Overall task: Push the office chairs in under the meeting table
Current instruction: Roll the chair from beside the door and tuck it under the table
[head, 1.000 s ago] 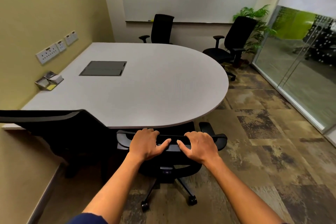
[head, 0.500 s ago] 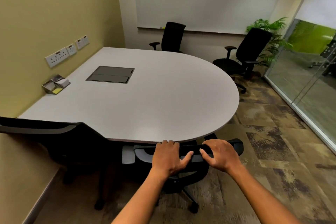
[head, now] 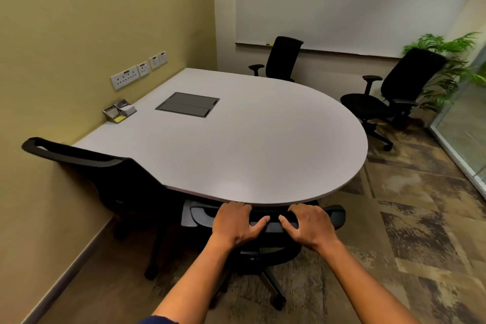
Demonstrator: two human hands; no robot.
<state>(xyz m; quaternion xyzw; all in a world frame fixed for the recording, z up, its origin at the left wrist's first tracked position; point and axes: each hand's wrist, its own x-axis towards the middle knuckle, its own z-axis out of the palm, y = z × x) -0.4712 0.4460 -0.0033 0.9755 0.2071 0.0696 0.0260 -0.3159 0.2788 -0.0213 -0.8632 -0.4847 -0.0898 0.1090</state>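
Note:
A grey meeting table (head: 249, 139) with a rounded end fills the middle of the room. Right below its near edge is a black office chair (head: 273, 252); its backrest top touches or nearly touches the table edge and its seat is hidden underneath. My left hand (head: 234, 223) and my right hand (head: 307, 223) both grip the top of that backrest, side by side. A second black chair (head: 86, 163) stands at the left, against the table. A third chair (head: 282, 59) is at the far edge. A fourth chair (head: 394, 97) stands apart from the table at the right.
A yellow wall with sockets (head: 125, 77) runs along the left. A small holder with notes (head: 119, 112) and a dark cable hatch (head: 187, 104) are on the table. A plant (head: 452, 66) and a glass wall (head: 468, 123) are at the right. Patterned carpet (head: 420, 218) covers the floor.
The chair under my hands has rolled forward until its backrest reached the table edge. My view has come closer and turned left.

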